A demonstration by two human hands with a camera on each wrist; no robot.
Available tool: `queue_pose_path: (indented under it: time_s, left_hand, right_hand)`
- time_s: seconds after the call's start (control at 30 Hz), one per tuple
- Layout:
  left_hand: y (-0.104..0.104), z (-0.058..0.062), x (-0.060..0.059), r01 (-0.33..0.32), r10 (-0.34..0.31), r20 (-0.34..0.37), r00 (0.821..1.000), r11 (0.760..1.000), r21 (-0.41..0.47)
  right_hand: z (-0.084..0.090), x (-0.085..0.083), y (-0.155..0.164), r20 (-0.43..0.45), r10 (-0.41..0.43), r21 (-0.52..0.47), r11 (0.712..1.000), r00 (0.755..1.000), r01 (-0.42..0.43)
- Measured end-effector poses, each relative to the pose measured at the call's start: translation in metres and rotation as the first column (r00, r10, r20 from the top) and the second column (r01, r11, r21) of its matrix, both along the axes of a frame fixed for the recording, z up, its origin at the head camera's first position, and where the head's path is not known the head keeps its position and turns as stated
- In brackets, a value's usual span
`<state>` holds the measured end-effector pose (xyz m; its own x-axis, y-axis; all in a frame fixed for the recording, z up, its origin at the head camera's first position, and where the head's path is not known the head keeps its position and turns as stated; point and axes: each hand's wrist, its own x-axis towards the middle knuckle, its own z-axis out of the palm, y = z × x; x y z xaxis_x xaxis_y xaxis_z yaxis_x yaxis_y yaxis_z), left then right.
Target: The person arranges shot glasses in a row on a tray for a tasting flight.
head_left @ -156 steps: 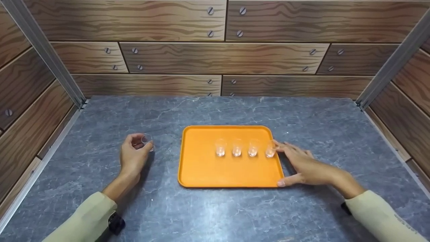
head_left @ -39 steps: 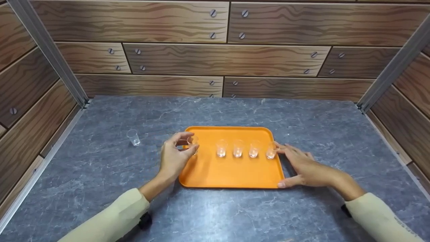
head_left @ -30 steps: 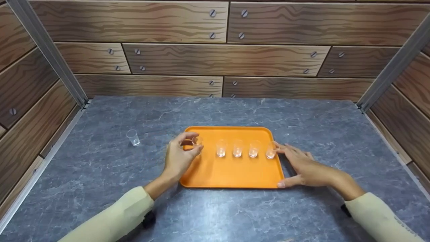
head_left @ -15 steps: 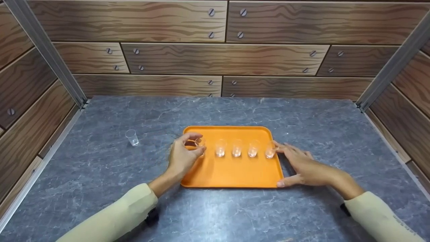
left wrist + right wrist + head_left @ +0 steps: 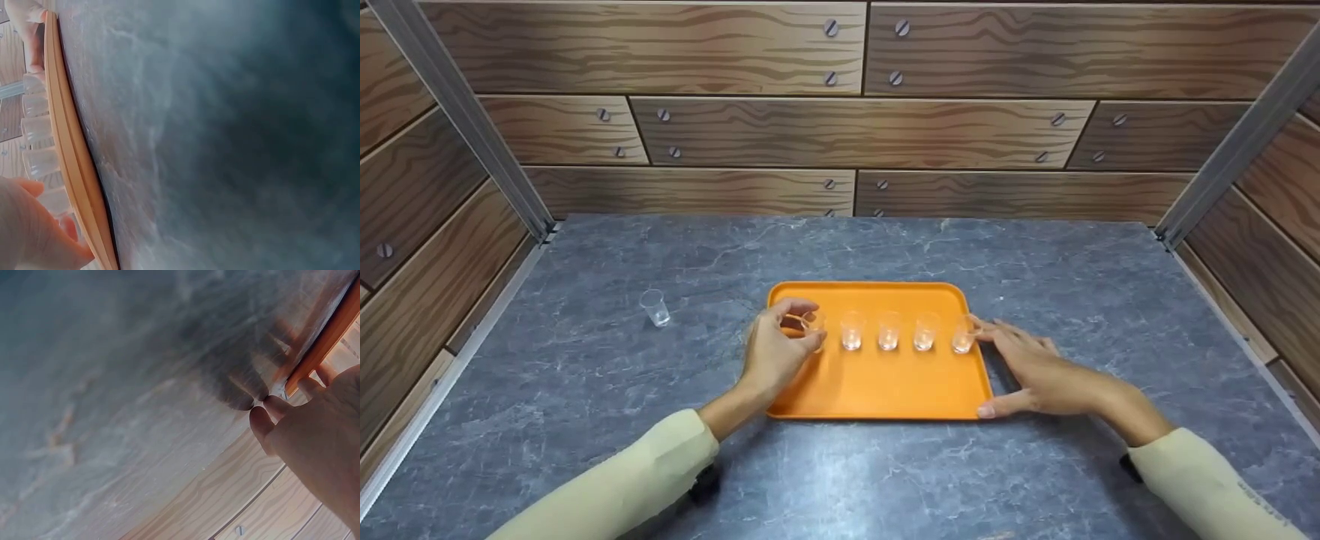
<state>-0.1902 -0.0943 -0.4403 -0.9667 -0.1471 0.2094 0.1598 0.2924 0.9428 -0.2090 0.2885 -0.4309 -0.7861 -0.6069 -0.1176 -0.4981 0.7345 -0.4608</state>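
My left hand (image 5: pixel 780 349) pinches a small clear shot glass (image 5: pixel 814 324) between thumb and fingers, over the left part of the orange tray (image 5: pixel 877 390). The fingers partly cover this glass, and I cannot tell whether its base touches the tray. Several matching shot glasses (image 5: pixel 888 334) stand upright to its right in a row across the tray. At the tray's right edge rests my right hand (image 5: pixel 1027 367), thumb at the near corner and fingers spread along the side, close to the rightmost glass (image 5: pixel 962 336). In the left wrist view, the glasses (image 5: pixel 40 162) show above the tray's rim (image 5: pixel 79 163).
Another clear shot glass (image 5: pixel 657 307) stands alone on the grey marbled table (image 5: pixel 607 390), left of the tray. Wood-patterned panels (image 5: pixel 840 131) close off the back and sides, with metal posts (image 5: pixel 472 127) at the corners.
My left hand has carried a shot glass from the table on the left over the tray, then slid slowly right toward the row. The right hand stays at the tray's edge.
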Motion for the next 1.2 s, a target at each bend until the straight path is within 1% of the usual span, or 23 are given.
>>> queue_pose_path:
  time_s: [0.17, 0.43, 0.73, 0.97, 1.2]
  left_hand:
    - [0.0015, 0.0003, 0.0003, 0.011, -0.011, -0.005, 1.0, 1.0, -0.002]
    - [0.0031, -0.0001, -0.0003, 0.034, -0.034, 0.005, 0.999, 0.999, 0.02]
    - [0.0034, -0.0016, 0.0001, 0.028, -0.028, 0.011, 1.0, 1.0, 0.014]
    - [0.0015, -0.0026, 0.0019, 0.04, -0.04, 0.001, 0.999, 0.999, 0.01]
    - [-0.0011, -0.0026, 0.0039, 0.043, -0.043, 0.014, 0.999, 0.999, 0.017]
  right_hand:
    - [-0.0005, -0.0003, 0.0005, 0.014, -0.004, -0.004, 1.0, 1.0, 0.004]
    - [-0.0005, -0.0007, 0.0008, 0.017, -0.013, 0.01, 1.0, 1.0, 0.013]
    - [-0.0008, -0.0003, -0.0005, -0.002, -0.003, 0.012, 1.0, 1.0, 0.003]
    - [-0.0011, -0.0006, 0.0005, -0.023, 0.02, -0.018, 1.0, 1.0, -0.021]
    - [-0.0019, -0.0016, 0.0014, -0.013, 0.015, -0.026, 1.0, 1.0, -0.016]
